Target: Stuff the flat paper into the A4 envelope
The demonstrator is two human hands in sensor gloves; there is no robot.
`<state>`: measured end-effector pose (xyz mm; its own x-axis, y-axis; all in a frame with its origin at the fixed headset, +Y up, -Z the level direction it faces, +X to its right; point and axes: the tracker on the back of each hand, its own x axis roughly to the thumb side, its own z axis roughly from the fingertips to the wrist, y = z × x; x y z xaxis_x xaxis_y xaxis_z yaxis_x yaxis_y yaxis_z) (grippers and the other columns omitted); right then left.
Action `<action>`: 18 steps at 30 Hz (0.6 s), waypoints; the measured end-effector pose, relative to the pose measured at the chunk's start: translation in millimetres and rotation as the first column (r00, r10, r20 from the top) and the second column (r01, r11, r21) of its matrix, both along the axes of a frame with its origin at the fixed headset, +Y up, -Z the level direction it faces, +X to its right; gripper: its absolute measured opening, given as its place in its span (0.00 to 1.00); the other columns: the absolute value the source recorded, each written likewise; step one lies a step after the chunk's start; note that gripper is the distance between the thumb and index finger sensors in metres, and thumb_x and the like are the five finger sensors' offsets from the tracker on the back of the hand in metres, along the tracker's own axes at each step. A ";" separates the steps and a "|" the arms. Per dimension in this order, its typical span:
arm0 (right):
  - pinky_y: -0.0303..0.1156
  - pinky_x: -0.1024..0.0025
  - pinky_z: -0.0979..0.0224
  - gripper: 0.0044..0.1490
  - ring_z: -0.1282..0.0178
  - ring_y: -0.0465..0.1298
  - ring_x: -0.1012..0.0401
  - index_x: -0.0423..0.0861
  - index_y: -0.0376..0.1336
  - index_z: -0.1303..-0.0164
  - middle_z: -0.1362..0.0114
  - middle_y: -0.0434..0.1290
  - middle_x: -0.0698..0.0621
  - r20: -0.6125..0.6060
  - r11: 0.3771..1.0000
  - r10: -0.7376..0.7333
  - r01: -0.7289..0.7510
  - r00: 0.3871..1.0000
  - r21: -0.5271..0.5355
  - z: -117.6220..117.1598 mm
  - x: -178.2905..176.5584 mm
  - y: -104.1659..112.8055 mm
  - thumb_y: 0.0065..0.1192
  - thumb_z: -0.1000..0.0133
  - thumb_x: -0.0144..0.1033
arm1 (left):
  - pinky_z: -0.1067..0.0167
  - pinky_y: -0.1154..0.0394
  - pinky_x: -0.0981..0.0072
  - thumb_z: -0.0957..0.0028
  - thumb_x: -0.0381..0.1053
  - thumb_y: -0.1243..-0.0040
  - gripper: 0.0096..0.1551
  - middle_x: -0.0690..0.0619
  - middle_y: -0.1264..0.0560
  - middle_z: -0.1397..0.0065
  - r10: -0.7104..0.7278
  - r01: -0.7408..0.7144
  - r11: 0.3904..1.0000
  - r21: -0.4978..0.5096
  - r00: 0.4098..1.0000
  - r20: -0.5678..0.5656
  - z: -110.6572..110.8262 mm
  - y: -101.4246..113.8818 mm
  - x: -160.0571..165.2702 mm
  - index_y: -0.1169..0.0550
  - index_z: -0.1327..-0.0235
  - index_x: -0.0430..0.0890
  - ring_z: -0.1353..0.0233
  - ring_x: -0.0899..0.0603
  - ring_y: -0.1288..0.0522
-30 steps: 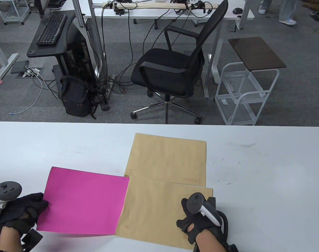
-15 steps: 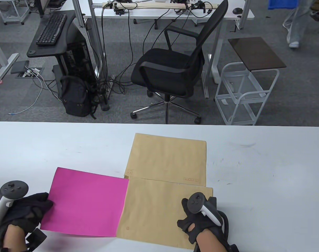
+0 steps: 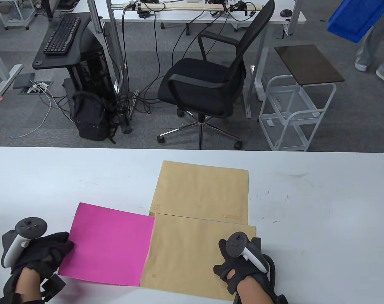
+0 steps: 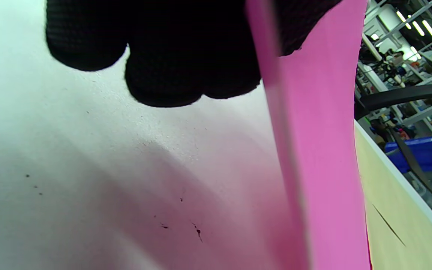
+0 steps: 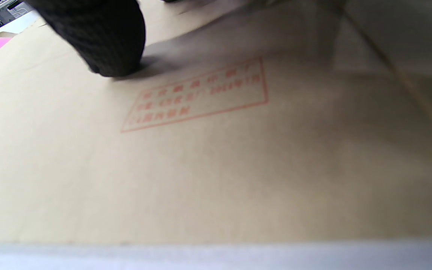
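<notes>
Sliding pink paper (image 3: 111,245) further into near envelope (image 3: 195,256) | left hand (image 3: 37,253) pinches paper | right hand (image 3: 242,262) presses envelope | we're mid-insertion

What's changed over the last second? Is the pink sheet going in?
The left hand, gripping the pink sheet by its left edge, has pushed it rightward, so less pink shows outside the near envelope. The right hand stayed pressed on that envelope; neither the near envelope nor the far envelope shifted.
</notes>
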<state>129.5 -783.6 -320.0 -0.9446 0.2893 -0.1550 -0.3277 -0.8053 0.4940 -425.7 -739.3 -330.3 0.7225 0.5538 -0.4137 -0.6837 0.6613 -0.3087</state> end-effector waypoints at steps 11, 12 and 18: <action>0.41 0.37 0.22 0.51 0.16 0.38 0.47 0.66 0.44 0.19 0.17 0.35 0.55 0.000 1.000 -0.001 0.001 1.000 -0.001 -0.2 0.1 -0.1 0.70 0.46 0.59 | 0.51 0.15 0.52 0.51 0.52 0.38 0.23 0.61 0.12 0.56 0.005 -0.005 1.000 0.006 0.999 0.033 -6.7 -7.7 16.5 0.18 0.42 0.51 0.58 0.49 0.11; 0.41 0.36 0.22 0.51 0.16 0.38 0.47 0.66 0.44 0.19 0.17 0.35 0.55 0.000 1.000 -0.001 0.001 1.000 -0.001 -0.2 0.1 -0.1 0.70 0.46 0.59 | 0.51 0.15 0.52 0.51 0.52 0.38 0.23 0.61 0.12 0.56 0.006 -0.007 1.000 0.011 0.999 0.036 -7.1 -8.0 17.7 0.18 0.42 0.51 0.58 0.49 0.11; 0.41 0.36 0.22 0.51 0.16 0.38 0.47 0.66 0.44 0.19 0.17 0.35 0.55 -0.001 1.000 -0.001 0.001 1.000 -0.001 -0.3 0.0 -0.2 0.70 0.46 0.59 | 0.51 0.15 0.52 0.51 0.52 0.38 0.23 0.60 0.12 0.56 0.001 -0.003 1.000 0.031 0.999 0.049 -9.5 -8.9 24.5 0.18 0.42 0.50 0.58 0.49 0.11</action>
<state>129.6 -783.8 -320.3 -0.9444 0.2901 -0.1547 -0.3282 -0.8044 0.4952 -401.2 -748.2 -339.9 0.7404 0.5671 -0.3609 -0.6695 0.6697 -0.3212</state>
